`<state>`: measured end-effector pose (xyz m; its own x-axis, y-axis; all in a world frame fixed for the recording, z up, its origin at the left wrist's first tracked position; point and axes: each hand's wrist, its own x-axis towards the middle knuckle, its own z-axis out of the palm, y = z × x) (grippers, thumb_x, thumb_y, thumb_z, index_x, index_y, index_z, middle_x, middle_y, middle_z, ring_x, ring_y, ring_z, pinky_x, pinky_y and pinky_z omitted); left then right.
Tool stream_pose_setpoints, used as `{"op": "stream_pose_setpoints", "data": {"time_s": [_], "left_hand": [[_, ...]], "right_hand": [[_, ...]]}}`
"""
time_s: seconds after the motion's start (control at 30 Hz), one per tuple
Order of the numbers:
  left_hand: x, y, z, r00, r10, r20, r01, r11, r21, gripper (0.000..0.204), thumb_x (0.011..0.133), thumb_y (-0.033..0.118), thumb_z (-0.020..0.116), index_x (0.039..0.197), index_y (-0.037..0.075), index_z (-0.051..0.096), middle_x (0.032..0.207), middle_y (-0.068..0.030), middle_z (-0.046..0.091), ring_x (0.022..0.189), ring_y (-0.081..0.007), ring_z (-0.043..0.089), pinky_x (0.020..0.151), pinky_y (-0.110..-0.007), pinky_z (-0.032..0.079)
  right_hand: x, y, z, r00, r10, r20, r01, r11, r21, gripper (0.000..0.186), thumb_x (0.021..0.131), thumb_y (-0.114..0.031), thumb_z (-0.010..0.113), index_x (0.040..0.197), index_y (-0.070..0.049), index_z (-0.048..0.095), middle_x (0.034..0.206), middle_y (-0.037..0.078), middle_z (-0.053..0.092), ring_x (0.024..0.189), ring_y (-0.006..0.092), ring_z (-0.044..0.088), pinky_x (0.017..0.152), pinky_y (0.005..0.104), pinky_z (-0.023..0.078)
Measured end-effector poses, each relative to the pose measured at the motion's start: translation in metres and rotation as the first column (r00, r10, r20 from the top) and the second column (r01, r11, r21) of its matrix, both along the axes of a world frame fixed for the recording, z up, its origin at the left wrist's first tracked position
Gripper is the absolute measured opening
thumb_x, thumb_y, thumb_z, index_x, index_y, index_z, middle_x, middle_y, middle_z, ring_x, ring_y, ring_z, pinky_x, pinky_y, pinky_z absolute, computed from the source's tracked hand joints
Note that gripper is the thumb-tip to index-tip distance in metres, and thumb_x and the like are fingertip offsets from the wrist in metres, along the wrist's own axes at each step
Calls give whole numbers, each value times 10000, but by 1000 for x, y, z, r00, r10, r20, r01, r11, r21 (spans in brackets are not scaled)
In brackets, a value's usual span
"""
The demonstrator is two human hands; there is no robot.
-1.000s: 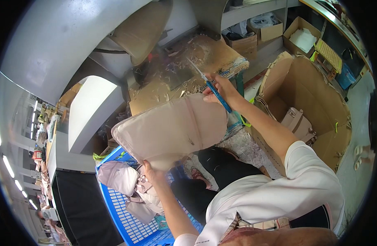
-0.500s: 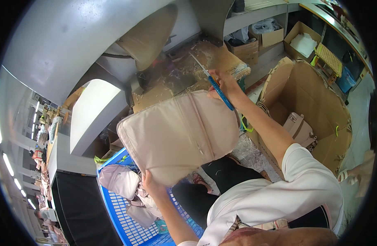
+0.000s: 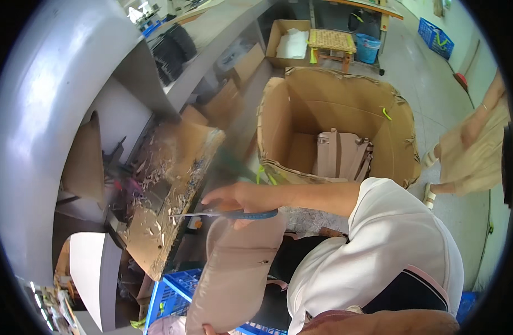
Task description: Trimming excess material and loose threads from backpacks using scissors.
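Note:
My right hand (image 3: 242, 196) holds a pair of scissors (image 3: 261, 215) with blue handles; the blades point left and the index finger stretches out above them. Right below it is a pale pink fabric bag piece (image 3: 231, 279) with a zipper across it, its upper end close to the right hand. Whether those fingers also touch the fabric I cannot tell. At the picture's lower edge my left hand (image 3: 209, 330) pinches the near edge of the bag piece; only its fingertips show. The piece hangs over my lap and a blue plastic basket (image 3: 175, 293).
A large open carton (image 3: 346, 106) stands ahead, holding a pink bag (image 3: 343, 155). To the left is a machine with a worn wooden board (image 3: 156, 231) strewn with scraps. A person (image 3: 463, 151) is at the right. Farther off stand a woven stool (image 3: 332, 42) and a blue bucket (image 3: 368, 49).
My view has swung right, bringing the carton nearer the middle. The bag piece, earlier spread flat, now hangs lower and narrower. The scissors have turned to point left, still in my right hand.

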<state>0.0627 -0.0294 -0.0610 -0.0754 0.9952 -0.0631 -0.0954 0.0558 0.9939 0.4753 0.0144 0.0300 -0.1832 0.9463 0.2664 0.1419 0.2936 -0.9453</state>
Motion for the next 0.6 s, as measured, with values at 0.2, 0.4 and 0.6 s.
{"op": "stream_pose_setpoints", "data": {"time_s": [0.2,0.4,0.6], "left_hand": [[26,-12,71,999,-29,-37,35,985,168,405,805,127,506,1170,-21,410,1128,-138,488,1021,-245,483,843,-374,409],[23,-8,109,982,185,-38,-175,967,188,416,782,65,536,1173,2,411,1097,-130,514,984,-235,511,817,-360,435],[23,48,120,986,157,49,-159,987,40,390,743,66,619,1093,-33,477,1001,-122,567,880,-214,564,774,-318,454]], "right_hand": [[13,-12,-8,1000,19,-16,-20,996,-90,688,618,-18,648,1242,-79,366,889,60,569,787,126,547,740,266,427],[-15,14,-31,958,-286,25,286,949,-130,576,550,-91,725,1072,3,498,754,46,555,690,106,516,647,253,432],[-24,59,-2,954,-300,0,293,931,-217,617,510,-109,780,1019,78,486,717,85,543,614,137,517,574,254,424]]}}
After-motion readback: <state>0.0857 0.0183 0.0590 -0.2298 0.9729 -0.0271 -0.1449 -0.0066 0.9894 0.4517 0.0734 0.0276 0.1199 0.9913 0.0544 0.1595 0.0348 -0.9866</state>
